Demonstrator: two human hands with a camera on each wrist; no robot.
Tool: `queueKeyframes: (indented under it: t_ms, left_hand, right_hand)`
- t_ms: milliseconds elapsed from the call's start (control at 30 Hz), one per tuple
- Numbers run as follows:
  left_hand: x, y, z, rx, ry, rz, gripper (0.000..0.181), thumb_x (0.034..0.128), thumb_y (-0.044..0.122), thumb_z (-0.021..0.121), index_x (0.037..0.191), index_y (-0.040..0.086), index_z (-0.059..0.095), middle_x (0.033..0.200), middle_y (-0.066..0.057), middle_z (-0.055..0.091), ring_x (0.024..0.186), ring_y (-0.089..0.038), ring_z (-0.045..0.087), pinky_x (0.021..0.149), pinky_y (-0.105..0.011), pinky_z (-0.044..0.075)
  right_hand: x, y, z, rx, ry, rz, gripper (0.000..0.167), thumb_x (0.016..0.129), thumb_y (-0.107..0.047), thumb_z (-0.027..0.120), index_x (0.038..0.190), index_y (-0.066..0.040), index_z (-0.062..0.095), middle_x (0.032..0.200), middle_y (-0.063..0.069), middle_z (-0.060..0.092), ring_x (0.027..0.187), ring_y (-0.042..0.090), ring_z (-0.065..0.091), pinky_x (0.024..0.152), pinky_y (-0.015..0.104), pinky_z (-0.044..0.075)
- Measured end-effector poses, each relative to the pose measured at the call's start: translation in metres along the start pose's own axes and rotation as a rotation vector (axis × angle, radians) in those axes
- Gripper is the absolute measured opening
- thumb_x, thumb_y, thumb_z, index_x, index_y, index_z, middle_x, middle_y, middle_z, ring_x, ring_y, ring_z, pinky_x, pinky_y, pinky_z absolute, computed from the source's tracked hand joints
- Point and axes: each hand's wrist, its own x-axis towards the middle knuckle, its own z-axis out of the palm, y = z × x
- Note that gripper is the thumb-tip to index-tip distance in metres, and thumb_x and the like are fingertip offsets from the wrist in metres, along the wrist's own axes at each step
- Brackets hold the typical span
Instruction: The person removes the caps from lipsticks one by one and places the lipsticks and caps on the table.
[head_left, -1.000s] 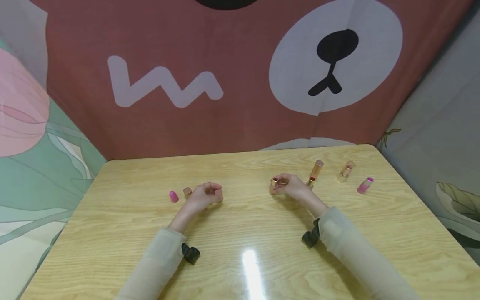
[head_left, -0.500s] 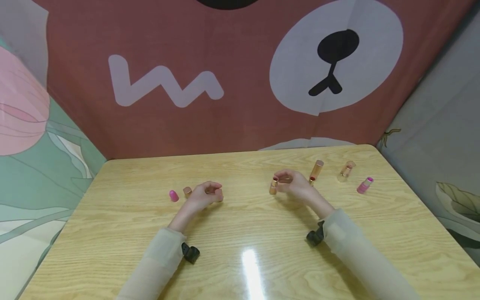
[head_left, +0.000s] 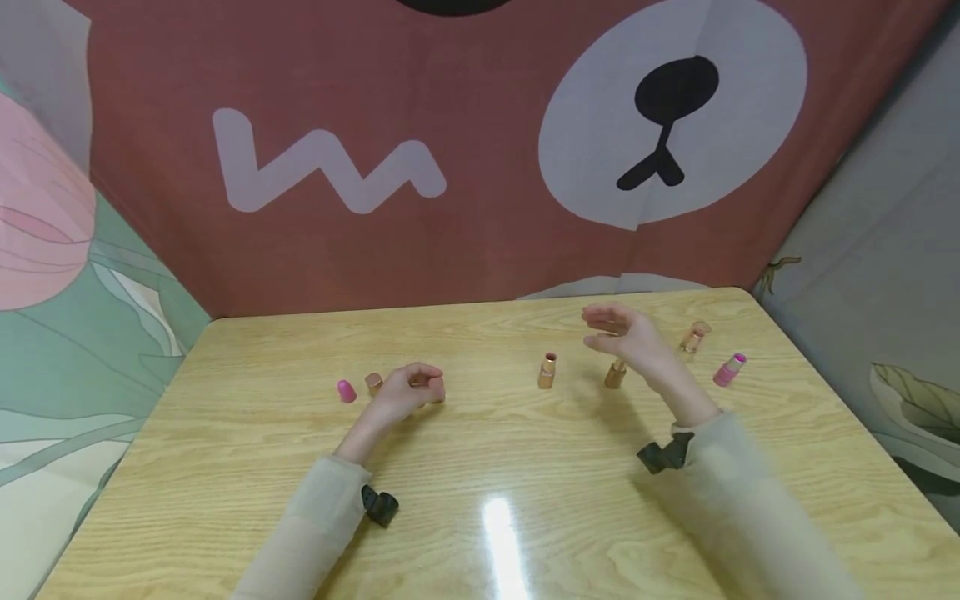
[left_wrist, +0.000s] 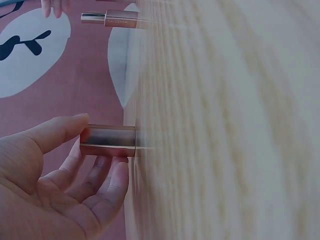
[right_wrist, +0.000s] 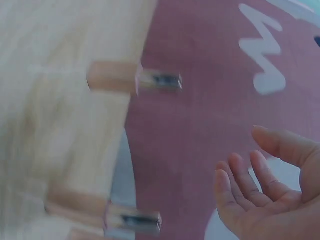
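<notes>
My left hand (head_left: 397, 398) pinches a copper-coloured cap (head_left: 438, 390) standing on the table; the left wrist view shows my thumb above that cap (left_wrist: 107, 141) and fingers below. My right hand (head_left: 636, 343) is raised with fingers spread, holding nothing. Under it stands an open gold lipstick tube (head_left: 615, 377); another open tube (head_left: 547, 372) stands upright to its left. In the right wrist view two blurred tubes (right_wrist: 112, 76) lie off to the side of my right hand (right_wrist: 272, 187), untouched.
Beside my left hand are a second copper cap (head_left: 374, 382) and a small pink piece (head_left: 347, 391). At the table's right are a clear-and-gold lipstick (head_left: 693, 337) and a pink one (head_left: 729, 371). A printed cloth (head_left: 480, 250) hangs behind the table.
My right hand has let go of the upright gold tube and moved up and right, now covering the tall copper piece. My left hand has stayed on its cap.
</notes>
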Motion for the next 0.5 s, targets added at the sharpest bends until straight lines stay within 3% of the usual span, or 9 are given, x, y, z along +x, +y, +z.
queueKeyframes:
  t_ms: [133, 300, 500]
  left_hand:
    - [0.0, -0.001, 0.0, 0.001, -0.002, 0.005, 0.032, 0.0916, 0.009, 0.061, 0.121, -0.003, 0.057, 0.11, -0.017, 0.063, 0.086, -0.013, 0.055, 0.072, -0.024, 0.046]
    - [0.001, -0.002, -0.001, -0.009, -0.003, 0.003, 0.032, 0.0916, 0.009, 0.061, 0.121, -0.003, 0.057, 0.11, -0.016, 0.063, 0.085, -0.013, 0.055, 0.072, -0.023, 0.046]
    - [0.001, -0.002, 0.0, -0.009, -0.002, -0.004, 0.032, 0.0917, 0.01, 0.061, 0.121, -0.002, 0.058, 0.112, -0.016, 0.063, 0.091, -0.015, 0.057, 0.075, -0.024, 0.047]
  right_hand:
    - [0.001, 0.001, -0.019, -0.028, 0.063, 0.013, 0.049, 0.096, -0.014, 0.057, 0.139, 0.002, 0.041, 0.142, 0.023, 0.044, 0.128, 0.027, 0.048, 0.093, 0.016, 0.046]
    - [0.004, 0.016, -0.04, -0.068, 0.136, 0.063, 0.052, 0.096, -0.026, 0.057, 0.139, -0.001, 0.041, 0.138, 0.014, 0.048, 0.118, 0.008, 0.05, 0.098, 0.021, 0.043]
    - [0.006, 0.037, -0.052, -0.133, 0.212, 0.068, 0.054, 0.094, -0.025, 0.061, 0.138, 0.001, 0.043, 0.137, 0.018, 0.049, 0.122, 0.021, 0.05, 0.084, 0.006, 0.042]
